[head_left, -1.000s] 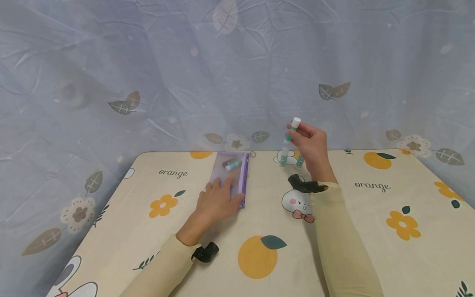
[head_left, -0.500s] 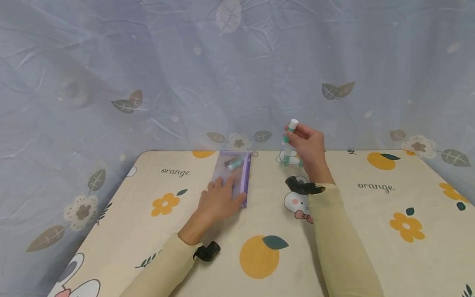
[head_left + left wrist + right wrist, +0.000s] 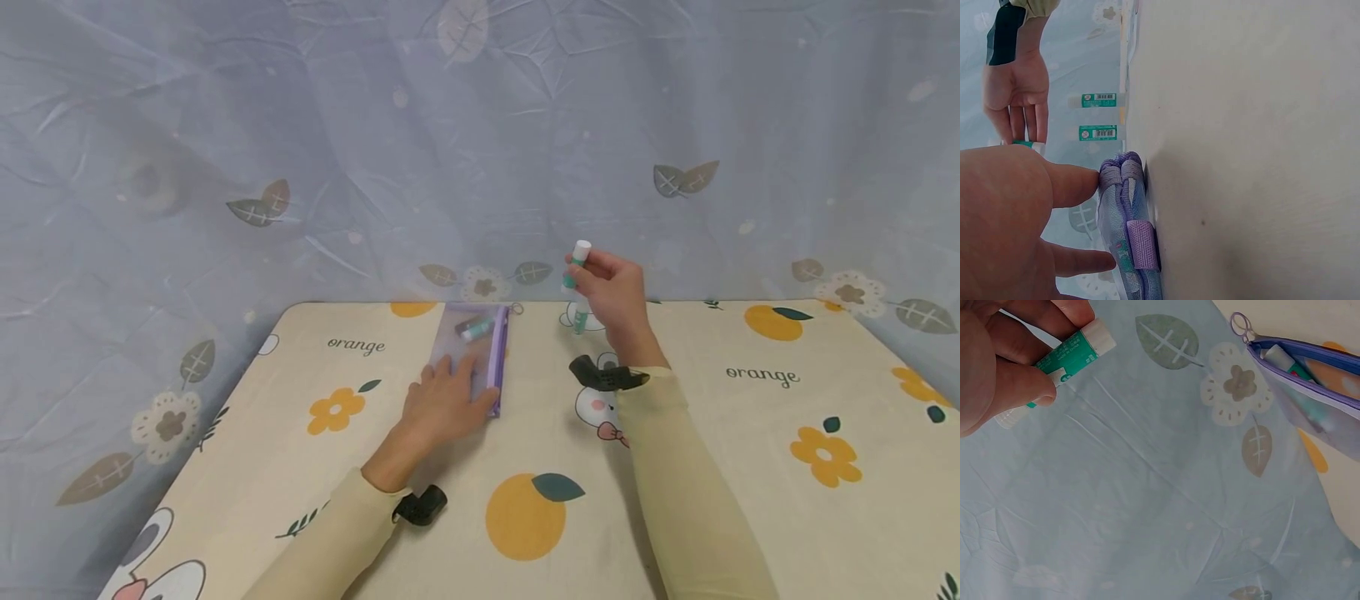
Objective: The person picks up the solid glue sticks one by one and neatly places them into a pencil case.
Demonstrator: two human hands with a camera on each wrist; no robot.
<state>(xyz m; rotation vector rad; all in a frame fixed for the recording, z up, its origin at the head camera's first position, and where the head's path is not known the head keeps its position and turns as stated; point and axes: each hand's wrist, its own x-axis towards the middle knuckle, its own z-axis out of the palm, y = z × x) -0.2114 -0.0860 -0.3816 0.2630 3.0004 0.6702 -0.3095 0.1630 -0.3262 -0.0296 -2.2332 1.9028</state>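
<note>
My right hand (image 3: 615, 292) pinches a green-and-white glue stick (image 3: 576, 262) between thumb and fingers, tilted and raised above the far edge of the table. A translucent purple zip pouch (image 3: 498, 354) lies left of it, and my left hand (image 3: 444, 407) rests on its near part with fingers stretched out. Another glue stick (image 3: 478, 330) shows through the pouch. From the right wrist, the pouch's zip (image 3: 1310, 353) is seen undone, a white cap (image 3: 1279, 357) inside the mouth. Two glue sticks stand upright on the table in the left wrist view, one nearer (image 3: 1097, 132), one farther (image 3: 1097, 100).
A cream cloth (image 3: 420, 558) printed with oranges and flowers covers the table. Behind its far edge hangs a grey-blue patterned curtain (image 3: 480, 167). A small ring pull (image 3: 516, 309) sits at the pouch's far corner.
My right hand has drifted left with the glue stick, toward the pouch. It now covers one standing glue stick in the head view. My left hand stays on the pouch.
</note>
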